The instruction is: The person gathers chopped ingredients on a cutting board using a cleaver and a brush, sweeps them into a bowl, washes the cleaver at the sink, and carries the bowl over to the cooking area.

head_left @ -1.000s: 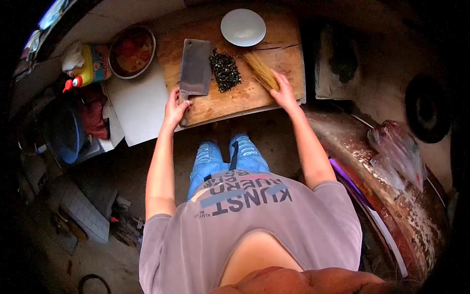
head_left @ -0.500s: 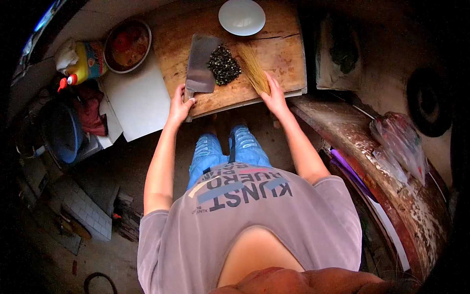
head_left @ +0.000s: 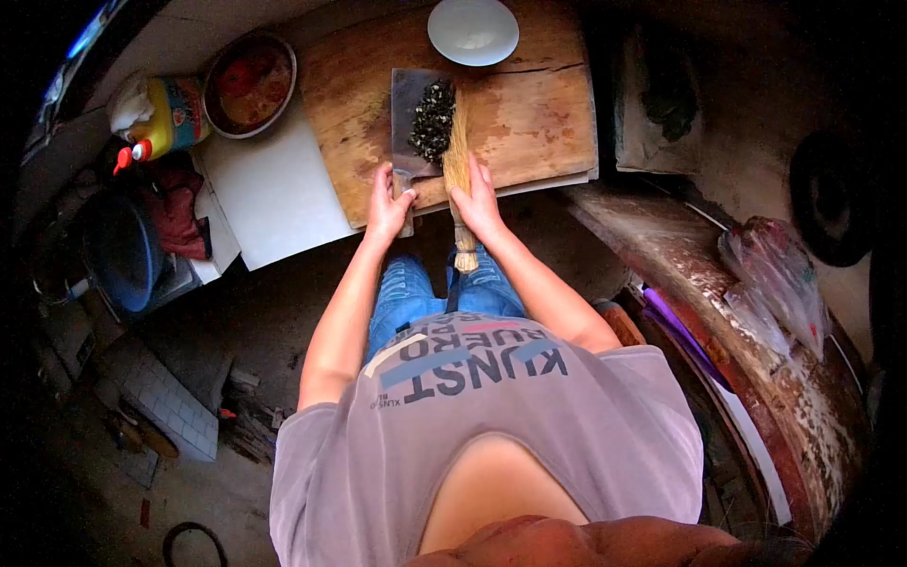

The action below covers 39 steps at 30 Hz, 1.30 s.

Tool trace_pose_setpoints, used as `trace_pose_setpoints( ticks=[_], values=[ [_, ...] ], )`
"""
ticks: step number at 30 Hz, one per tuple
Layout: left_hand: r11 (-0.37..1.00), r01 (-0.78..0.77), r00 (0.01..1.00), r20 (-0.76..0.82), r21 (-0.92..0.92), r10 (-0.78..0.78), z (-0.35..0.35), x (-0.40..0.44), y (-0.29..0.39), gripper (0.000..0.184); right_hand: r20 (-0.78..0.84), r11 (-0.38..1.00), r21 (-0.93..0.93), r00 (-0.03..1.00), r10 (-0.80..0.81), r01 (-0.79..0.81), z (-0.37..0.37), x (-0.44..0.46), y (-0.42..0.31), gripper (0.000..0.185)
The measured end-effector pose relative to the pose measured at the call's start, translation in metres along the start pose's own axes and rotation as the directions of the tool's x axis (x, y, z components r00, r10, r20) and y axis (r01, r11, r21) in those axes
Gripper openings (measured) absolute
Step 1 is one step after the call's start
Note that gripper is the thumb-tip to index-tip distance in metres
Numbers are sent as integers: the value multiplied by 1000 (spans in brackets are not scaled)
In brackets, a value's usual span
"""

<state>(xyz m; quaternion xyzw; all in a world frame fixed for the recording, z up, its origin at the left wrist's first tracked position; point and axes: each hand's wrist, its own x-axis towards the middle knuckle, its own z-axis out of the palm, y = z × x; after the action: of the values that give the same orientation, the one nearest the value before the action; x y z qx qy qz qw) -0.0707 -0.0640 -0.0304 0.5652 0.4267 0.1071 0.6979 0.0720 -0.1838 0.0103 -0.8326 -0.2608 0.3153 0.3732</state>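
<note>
Left hand [head_left: 389,210] gripping the cleaver [head_left: 403,156], right hand [head_left: 481,205] wrapped round a brush [head_left: 457,151]; chopped greens [head_left: 433,121] just ahead look mostly on the blade [head_left: 403,109], not lifted yet.

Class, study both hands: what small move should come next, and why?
Probably sweep the brush slightly left: held in the right hand, it lies along the right edge of the chopped pile, while the left hand holds the cleaver, its blade apparently under the pile.
</note>
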Motion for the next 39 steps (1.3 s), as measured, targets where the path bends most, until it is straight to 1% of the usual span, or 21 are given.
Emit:
trace_pose_setpoints(
  ticks=[1,2,4,5,7,8,10,16,18,19,22,23,25,28,29,31,32,35,36,38,39],
  values=[
    [999,-50,999,-6,-1,50,2,1,-3,59,14,1000,8,1000,3,-3,-1,1,-1,72],
    [999,-50,999,-5,-3,50,4,0,1,59,28,1000,16,1000,5,-6,-2,1,-2,72],
    [996,12,1000,19,-83,-11,4,-2,12,59,35,1000,13,999,-5,4,-4,2,-3,72],
    [996,12,1000,18,-83,-11,4,-3,16,59,42,1000,14,999,-16,15,-6,2,-4,72],
    [955,184,983,54,-231,-176,3,-5,25,58,43,1000,9,999,-27,27,-10,3,-6,72],
    [956,183,983,56,-231,-175,2,-6,26,58,43,999,4,998,-38,38,-13,4,-8,72],
    [897,202,979,95,-393,-178,-2,-10,28,57,31,997,-28,997,-65,66,-24,3,-11,72],
    [863,217,975,140,-456,-171,-17,-24,44,51,11,970,-191,988,-153,152,-73,2,-11,76],
    [861,197,978,155,-469,-139,-21,-25,43,51,-17,925,-298,968,-251,235,-87,7,-7,77],
    [865,200,977,155,-460,-144,-23,-26,42,53,-21,934,-262,966,-257,243,-92,9,-3,79],
    [870,205,976,155,-449,-151,-24,-34,56,55,63,888,-422,983,-173,184,-97,17,29,75],
    [870,205,976,156,-448,-149,-24,-34,62,55,57,889,-420,983,-177,184,-101,18,26,75],
    [864,190,979,154,-466,-133,-23,-34,66,55,25,851,-430,946,-323,302,-109,16,19,73],
    [859,187,980,155,-477,-127,-22,-36,79,55,-30,867,-359,925,-380,345,-117,14,6,72],
    [854,188,980,152,-485,-129,-21,-35,83,54,-34,867,-360,923,-382,345,-117,15,13,72],
    [850,188,980,151,-492,-130,-18,-35,91,53,129,799,-536,961,-243,274,-118,15,31,72],
    [847,196,979,152,-494,-137,-17,-34,96,53,124,798,-537,961,-246,274,-121,14,31,72],
    [843,181,981,148,-506,-122,-14,-22,105,54,28,920,-266,956,-292,288,-128,12,29,70],
    [843,173,982,155,-509,-109,-12,-18,108,54,27,922,-265,958,-287,284,-130,10,26,70],
    [846,153,986,139,-511,-95,-5,-1,120,54,-90,923,-215,935,-343,318,-142,17,14,70],
    [849,137,987,144,-511,-74,-3,7,123,54,-131,924,-193,925,-357,330,-146,20,5,66]
  ],
)
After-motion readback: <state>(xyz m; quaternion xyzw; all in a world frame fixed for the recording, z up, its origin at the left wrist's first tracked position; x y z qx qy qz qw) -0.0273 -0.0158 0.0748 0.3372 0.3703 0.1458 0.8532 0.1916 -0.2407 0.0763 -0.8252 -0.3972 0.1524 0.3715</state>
